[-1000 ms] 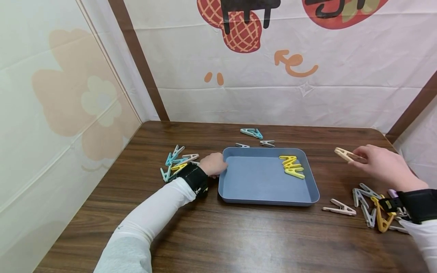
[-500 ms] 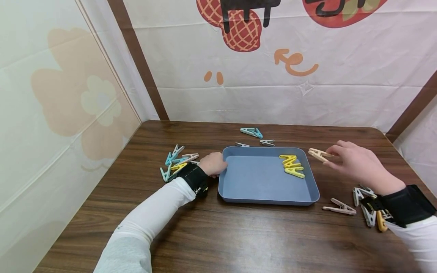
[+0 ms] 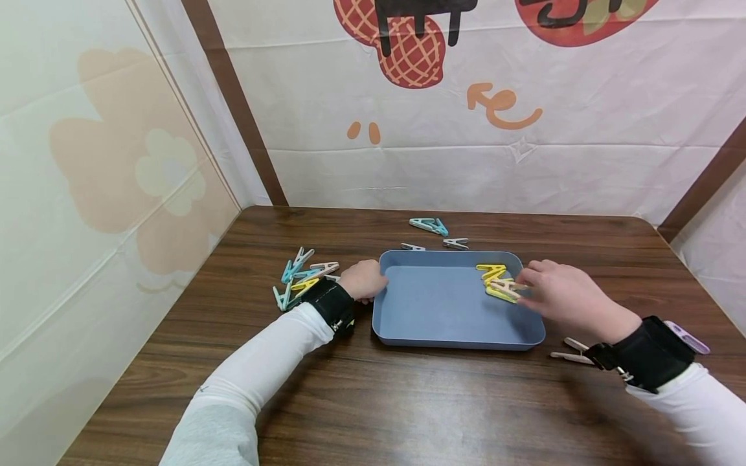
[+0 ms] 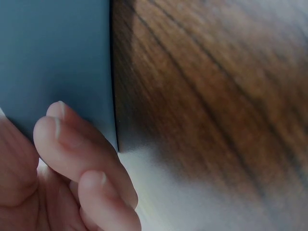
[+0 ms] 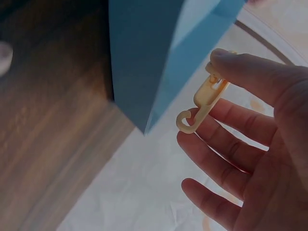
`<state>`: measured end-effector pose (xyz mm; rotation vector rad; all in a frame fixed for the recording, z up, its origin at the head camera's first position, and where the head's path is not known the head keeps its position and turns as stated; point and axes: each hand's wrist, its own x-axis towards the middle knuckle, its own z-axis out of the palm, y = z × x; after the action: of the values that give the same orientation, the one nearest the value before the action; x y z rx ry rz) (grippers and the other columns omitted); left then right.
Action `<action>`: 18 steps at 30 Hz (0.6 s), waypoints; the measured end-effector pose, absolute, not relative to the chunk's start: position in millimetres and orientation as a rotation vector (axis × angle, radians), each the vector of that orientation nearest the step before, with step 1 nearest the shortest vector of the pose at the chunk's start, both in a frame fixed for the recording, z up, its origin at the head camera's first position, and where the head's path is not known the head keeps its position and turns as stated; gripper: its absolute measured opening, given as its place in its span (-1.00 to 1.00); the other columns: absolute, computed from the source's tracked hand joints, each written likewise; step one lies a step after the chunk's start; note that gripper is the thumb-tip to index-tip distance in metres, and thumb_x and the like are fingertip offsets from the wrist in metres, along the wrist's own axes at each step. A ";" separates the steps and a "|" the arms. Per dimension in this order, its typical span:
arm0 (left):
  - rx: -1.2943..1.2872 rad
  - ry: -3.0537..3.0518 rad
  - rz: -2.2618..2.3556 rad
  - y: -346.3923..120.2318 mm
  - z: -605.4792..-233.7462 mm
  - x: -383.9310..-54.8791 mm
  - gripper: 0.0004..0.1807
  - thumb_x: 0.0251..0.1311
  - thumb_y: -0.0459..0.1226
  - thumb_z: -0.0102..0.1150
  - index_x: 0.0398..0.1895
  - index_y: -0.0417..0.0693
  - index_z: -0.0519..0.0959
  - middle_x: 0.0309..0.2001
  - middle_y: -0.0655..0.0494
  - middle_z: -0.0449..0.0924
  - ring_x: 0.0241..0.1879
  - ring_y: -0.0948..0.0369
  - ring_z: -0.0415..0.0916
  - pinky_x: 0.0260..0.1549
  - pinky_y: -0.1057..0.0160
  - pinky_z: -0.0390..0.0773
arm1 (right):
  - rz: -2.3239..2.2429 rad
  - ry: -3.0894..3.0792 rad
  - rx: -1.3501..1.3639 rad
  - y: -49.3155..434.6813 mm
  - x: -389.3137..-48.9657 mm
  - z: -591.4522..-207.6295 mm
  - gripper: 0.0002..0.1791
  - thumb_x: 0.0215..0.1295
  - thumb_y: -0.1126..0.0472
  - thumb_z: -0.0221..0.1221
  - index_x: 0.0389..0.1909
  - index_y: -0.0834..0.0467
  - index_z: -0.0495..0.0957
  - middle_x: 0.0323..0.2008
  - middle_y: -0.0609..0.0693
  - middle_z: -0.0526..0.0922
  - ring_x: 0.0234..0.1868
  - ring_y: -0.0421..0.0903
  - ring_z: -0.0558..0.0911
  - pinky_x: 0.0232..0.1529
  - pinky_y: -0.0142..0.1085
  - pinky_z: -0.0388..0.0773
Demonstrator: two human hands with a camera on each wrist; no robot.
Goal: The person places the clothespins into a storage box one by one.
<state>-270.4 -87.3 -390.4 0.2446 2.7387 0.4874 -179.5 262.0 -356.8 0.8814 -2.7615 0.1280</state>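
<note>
A shallow blue-grey tray (image 3: pixel 431 317) stands on the brown table. My left hand (image 3: pixel 363 281) holds its left wall, and in the left wrist view curled fingers (image 4: pixel 72 144) lie against the outer side. Over the tray's right rim, my right hand (image 3: pixel 562 296) pinches a cream clothespin (image 5: pixel 207 98) between thumb and fingers. That clothespin overlaps the yellow clothespins (image 3: pixel 491 267) inside the tray, partly hiding them. In the right wrist view the tray's corner (image 5: pixel 139 86) is close beside the held clothespin.
Blue, yellow and pale clothespins (image 3: pixel 287 272) lie in a pile left of the tray. Behind it are a blue clothespin (image 3: pixel 429 225) and two grey ones. A pale clothespin (image 3: pixel 574 357) and a purple one (image 3: pixel 688 337) show around the right wrist, whose strap and sleeve hide others.
My right hand has carried the cream clothespin leftward from the table's right side to over the tray's right end. The left hand and the tray have stayed in place.
</note>
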 end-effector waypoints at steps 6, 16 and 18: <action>0.244 2.738 0.492 -87.0 -389.6 -270.0 -0.59 0.33 -0.25 -0.10 -0.70 -0.11 0.49 -0.73 0.05 0.51 -0.77 0.20 0.45 -0.72 0.26 0.45 | 0.111 -2.768 0.975 251.5 -183.5 -368.6 -0.70 -0.03 0.14 0.48 -0.30 0.14 0.64 -0.42 -0.08 0.52 -0.46 -0.19 0.42 -0.48 -0.27 0.40; 0.238 2.740 0.488 -86.2 -389.8 -268.9 -0.61 0.35 -0.24 -0.10 -0.64 -0.14 0.53 -0.72 0.04 0.52 -0.75 0.18 0.46 -0.70 0.25 0.46 | 0.054 -2.838 0.998 247.2 -189.2 -383.0 -0.72 -0.02 0.10 0.48 -0.33 0.10 0.64 -0.39 -0.09 0.57 -0.39 -0.14 0.49 -0.39 -0.19 0.47; 0.241 2.742 0.488 -86.4 -389.7 -268.7 -0.60 0.35 -0.23 -0.10 -0.64 -0.14 0.54 -0.71 0.04 0.52 -0.75 0.18 0.46 -0.70 0.24 0.47 | 0.059 -2.859 0.988 247.3 -190.0 -384.7 -0.73 -0.01 0.11 0.48 -0.32 0.11 0.65 -0.37 -0.08 0.59 -0.37 -0.13 0.50 -0.35 -0.17 0.49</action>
<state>-268.7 -86.4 -389.7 0.2410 2.7420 0.4881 -190.0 247.3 -384.7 0.9877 -2.8589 0.0589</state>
